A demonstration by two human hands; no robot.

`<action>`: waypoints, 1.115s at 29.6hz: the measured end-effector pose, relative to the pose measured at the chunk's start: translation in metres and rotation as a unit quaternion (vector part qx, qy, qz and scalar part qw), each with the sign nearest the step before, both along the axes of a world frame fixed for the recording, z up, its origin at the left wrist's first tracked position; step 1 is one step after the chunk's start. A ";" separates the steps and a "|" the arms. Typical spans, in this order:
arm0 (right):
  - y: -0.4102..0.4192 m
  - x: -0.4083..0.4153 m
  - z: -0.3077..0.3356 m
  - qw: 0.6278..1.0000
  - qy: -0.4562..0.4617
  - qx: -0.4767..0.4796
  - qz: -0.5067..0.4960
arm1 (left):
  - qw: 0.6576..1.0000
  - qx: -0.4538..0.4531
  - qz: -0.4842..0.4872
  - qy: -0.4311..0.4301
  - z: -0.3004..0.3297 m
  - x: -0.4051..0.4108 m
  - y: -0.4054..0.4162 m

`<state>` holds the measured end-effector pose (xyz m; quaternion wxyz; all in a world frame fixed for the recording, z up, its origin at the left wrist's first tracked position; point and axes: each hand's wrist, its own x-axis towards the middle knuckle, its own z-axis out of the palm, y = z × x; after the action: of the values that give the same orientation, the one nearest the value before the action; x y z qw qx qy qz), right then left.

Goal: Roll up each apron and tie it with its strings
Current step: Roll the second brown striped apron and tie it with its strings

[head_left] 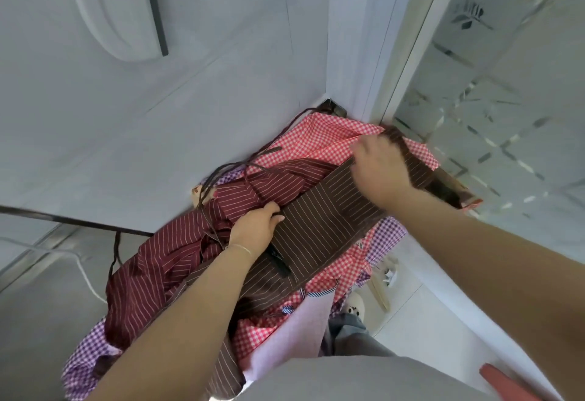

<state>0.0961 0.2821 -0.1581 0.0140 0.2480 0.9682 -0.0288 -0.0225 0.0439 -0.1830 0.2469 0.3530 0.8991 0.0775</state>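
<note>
Between my two hands the brown striped apron (319, 226) lies stretched over a heap of others, a maroon striped apron (164, 261) just past my left hand (256, 226) and a red gingham apron (319, 141) beyond my right hand (380, 166). My left hand pinches the brown cloth's near edge with curled fingers, and my right hand clamps its far corner. I judge it light, limp and apt to slump, so I'd hold it by the hem corners, with the thin strings (228, 172) tangled beyond my left hand.
</note>
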 end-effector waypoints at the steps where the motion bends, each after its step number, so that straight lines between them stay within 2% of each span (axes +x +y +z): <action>1: -0.025 0.003 -0.005 0.995 0.001 -0.078 0.067 | 1.000 0.014 0.009 -0.012 0.001 0.000 0.000; 2: -0.050 0.005 -0.010 0.981 -0.026 -0.146 0.127 | 0.999 0.025 0.018 -0.027 0.002 0.000 0.001; 4: -0.090 0.004 -0.020 0.953 -0.084 -0.217 0.196 | 0.997 0.037 0.019 -0.067 0.004 -0.002 0.001; 7: -0.116 -0.007 -0.032 0.947 -0.071 -0.262 0.173 | 0.990 0.030 -0.003 -0.140 0.013 -0.002 -0.002; 9: -0.115 -0.018 -0.028 0.949 -0.071 -0.264 0.159 | 0.987 -0.028 -0.043 -0.155 0.018 -0.003 -0.004; 12: -0.106 -0.028 -0.023 0.949 -0.148 -0.217 0.173 | 0.978 -0.129 -0.107 -0.126 0.023 -0.010 -0.021; 14: -0.105 -0.026 -0.020 0.953 -0.166 -0.207 0.144 | 0.977 -0.149 -0.107 -0.108 0.030 -0.019 -0.038; 18: -0.114 -0.022 -0.021 0.966 -0.177 -0.172 0.074 | 0.986 -0.131 -0.089 -0.059 0.030 -0.023 -0.064; 20: -0.123 -0.024 -0.019 0.969 -0.168 -0.164 0.076 | 0.991 -0.096 -0.065 -0.070 0.030 -0.019 -0.072; 24: -0.150 -0.033 -0.003 0.928 -0.120 -0.315 0.159 | 0.993 -0.005 -0.010 -0.118 0.034 -0.001 -0.078; 26: -0.158 -0.037 0.002 0.924 -0.128 -0.319 0.164 | 0.997 -0.018 -0.024 -0.073 0.037 0.004 -0.082; 29: -0.155 -0.041 0.007 0.947 -0.147 -0.255 0.129 | 0.995 -0.098 0.004 0.001 0.047 -0.008 -0.109; 31: -0.147 -0.039 0.009 0.953 -0.167 -0.229 0.112 | 0.989 -0.131 0.058 0.036 0.054 -0.020 -0.129; 33: -0.146 -0.038 0.012 0.961 -0.173 -0.153 0.152 | 0.976 -0.110 0.137 0.125 0.063 -0.023 -0.139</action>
<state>0.0577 0.1362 -0.1462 0.2230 0.0935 0.9615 -0.1306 -0.0456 -0.0951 -0.1201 0.1570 0.2037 0.9658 -0.0333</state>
